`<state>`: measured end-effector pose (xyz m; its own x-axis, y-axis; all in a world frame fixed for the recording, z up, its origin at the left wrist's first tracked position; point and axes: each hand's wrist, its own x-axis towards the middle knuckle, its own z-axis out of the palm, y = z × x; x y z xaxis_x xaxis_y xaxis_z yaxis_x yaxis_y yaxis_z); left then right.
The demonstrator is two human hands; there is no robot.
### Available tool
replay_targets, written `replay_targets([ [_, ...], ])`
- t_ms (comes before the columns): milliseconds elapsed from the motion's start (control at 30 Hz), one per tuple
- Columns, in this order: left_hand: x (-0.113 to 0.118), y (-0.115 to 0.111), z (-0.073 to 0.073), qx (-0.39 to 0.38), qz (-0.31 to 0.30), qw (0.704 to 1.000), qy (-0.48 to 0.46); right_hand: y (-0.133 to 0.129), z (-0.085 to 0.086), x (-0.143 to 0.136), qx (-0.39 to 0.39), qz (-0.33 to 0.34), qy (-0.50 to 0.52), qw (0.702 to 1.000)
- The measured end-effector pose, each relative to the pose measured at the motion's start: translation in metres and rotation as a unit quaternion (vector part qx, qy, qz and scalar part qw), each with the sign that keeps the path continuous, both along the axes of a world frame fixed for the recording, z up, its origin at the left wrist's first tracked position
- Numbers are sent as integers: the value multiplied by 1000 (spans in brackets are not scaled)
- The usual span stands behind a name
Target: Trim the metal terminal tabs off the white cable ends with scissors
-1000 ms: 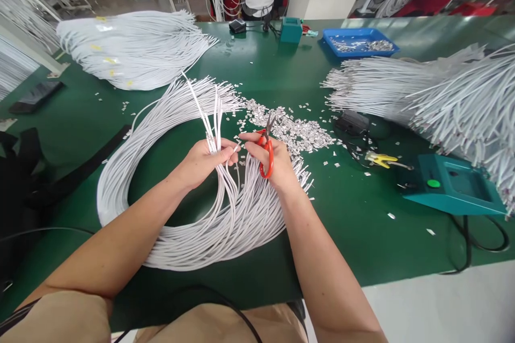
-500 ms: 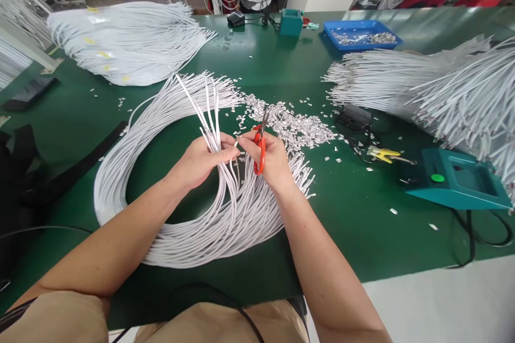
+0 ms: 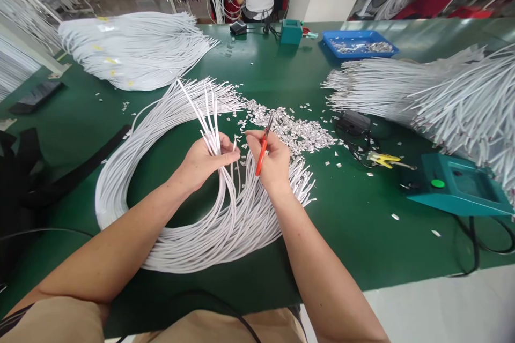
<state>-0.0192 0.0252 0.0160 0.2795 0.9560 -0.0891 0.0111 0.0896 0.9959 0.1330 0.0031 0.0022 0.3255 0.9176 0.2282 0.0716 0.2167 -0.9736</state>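
Several white cables (image 3: pixel 201 112) stand up out of my left hand (image 3: pixel 207 158), which is wrapped round them. One more cable end rises by its thumb and fingertips. Red-handled scissors (image 3: pixel 262 153) lie in my right hand (image 3: pixel 273 163), blades pointing up and away; its thumb and forefinger are a little apart from the left fingertips. Beneath both hands curves a big loop of white cables (image 3: pixel 116 177) on the green table (image 3: pixel 346 241). Small silvery-white scraps (image 3: pixel 300 131) are heaped just beyond my right hand.
Another cable bundle (image 3: pixel 132 48) lies back left, and more cables (image 3: pixel 378 83) lie at the right. A blue tray (image 3: pixel 340 54) holds small bits. Yellow-handled pliers (image 3: pixel 384 159) lie beside a teal device (image 3: pixel 454 193). Two people are beyond the table.
My right hand has drawn slightly away from the left fingertips, and the scissors have turned more edge-on. The cable end by my left thumb now stands free of the right fingers. The view has shifted slightly.
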Motion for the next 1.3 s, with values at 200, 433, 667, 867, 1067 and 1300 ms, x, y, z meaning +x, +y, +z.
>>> replay_targets([
  [200, -13, 3, 2, -13, -100, 993, 64, -11, 12, -8, 58, 7, -43, 997],
  [433, -10, -2, -3, 86, -63, 983, 150, -6, 4, -15, 22, 69, -61, 995],
  [667, -8, -2, 0, 10, -37, 999, 35, -2, 4, -10, -72, 49, 58, 995],
  [867, -2, -1, -5, -12, 33, 997, -63, -2, 2, -14, -148, 113, 173, 967],
  [1067, -4, 2, -3, -50, -4, 996, -78, -1, 5, -7, -176, 154, 191, 953],
  [1300, -5, 0, 0, -59, -55, 994, -69, 4, 8, 1, -110, 123, 230, 959],
])
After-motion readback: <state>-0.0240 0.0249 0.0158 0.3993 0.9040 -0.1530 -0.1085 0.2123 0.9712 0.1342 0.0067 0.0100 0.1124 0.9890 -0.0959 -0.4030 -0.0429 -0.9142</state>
